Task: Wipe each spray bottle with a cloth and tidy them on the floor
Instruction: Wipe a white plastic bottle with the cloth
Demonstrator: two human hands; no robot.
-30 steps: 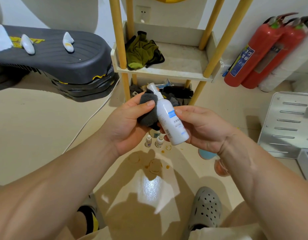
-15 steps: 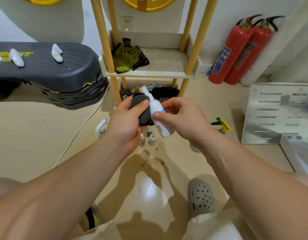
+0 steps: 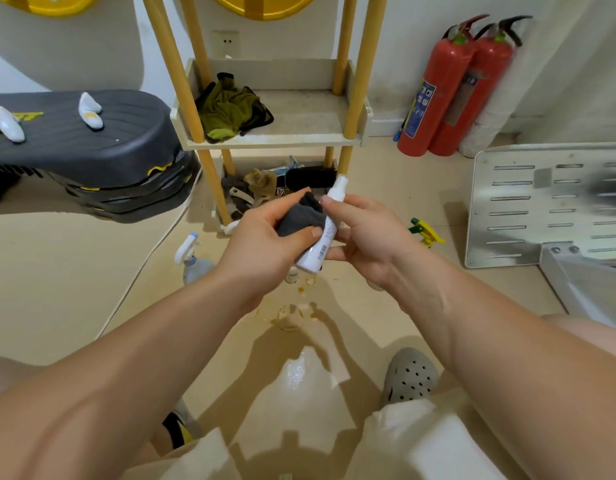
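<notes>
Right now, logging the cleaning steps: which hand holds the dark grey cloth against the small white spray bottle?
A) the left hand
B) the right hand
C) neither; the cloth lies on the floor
A: the left hand presses the dark grey cloth onto the small white spray bottle, which the right hand steadies.

Left hand [image 3: 265,237]: closed on a dark grey cloth [image 3: 301,216], pressed to the bottle's left side.
Right hand [image 3: 365,233]: grips the white spray bottle [image 3: 325,230], tilted, nozzle up.
Below the grip: stained floor [image 3: 292,317].
</notes>
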